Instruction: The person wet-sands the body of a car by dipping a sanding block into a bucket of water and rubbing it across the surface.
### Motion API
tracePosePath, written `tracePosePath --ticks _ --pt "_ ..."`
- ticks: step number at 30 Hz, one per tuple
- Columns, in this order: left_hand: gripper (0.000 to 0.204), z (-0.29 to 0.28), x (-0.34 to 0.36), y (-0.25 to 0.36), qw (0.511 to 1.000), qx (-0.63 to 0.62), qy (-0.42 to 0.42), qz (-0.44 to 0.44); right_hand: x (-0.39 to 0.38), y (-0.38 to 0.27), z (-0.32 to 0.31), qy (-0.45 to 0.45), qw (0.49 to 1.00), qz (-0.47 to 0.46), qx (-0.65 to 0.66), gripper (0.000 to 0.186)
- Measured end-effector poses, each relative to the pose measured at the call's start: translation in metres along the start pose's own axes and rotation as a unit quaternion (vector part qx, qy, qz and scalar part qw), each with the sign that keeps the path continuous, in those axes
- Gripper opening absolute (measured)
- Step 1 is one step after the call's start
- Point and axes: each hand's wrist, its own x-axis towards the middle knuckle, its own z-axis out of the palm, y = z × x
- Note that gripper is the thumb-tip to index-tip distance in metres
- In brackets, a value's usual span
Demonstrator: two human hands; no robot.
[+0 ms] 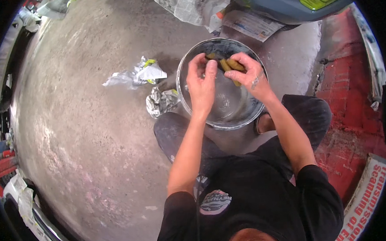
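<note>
A round grey bucket (226,102) stands between my bent legs, its rim and inside smeared with pale residue. Both hands are over its opening. My right hand (250,75) grips a yellow-brown folded piece (234,65) that looks like sandpaper; its thumb and fingers press on it. My left hand (201,81) is at the left side of the opening, thumb and fingertips close together. A small yellow-brown bit (210,56) shows at those fingertips, partly hidden by them. A gap separates the two hands.
Crumpled masking paper (162,101) and a torn plastic-and-paper scrap (135,74) lie left of the bucket. Beyond it is a grey car panel (291,4) with newspaper (251,24) under it. Red-painted floor (347,113) runs along the right, with a lettered board (368,194) there.
</note>
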Motion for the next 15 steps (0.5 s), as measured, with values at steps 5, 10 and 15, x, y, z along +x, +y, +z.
tracePosePath --ticks 5,10,15 --pt "0.045 -0.001 0.0 0.006 0.994 -0.087 -0.033 -0.059 0.0 -0.007 -0.009 -0.069 0.996 0.028 0.058 0.017" --pt "0.043 -0.008 0.001 -0.011 0.999 -0.018 -0.039 -0.026 0.013 0.005 -0.028 0.01 0.999 0.016 0.032 0.017" --pt "0.043 -0.005 0.003 -0.01 0.999 0.03 -0.042 0.004 0.025 -0.01 -0.036 0.027 0.985 -0.096 -0.143 0.05"
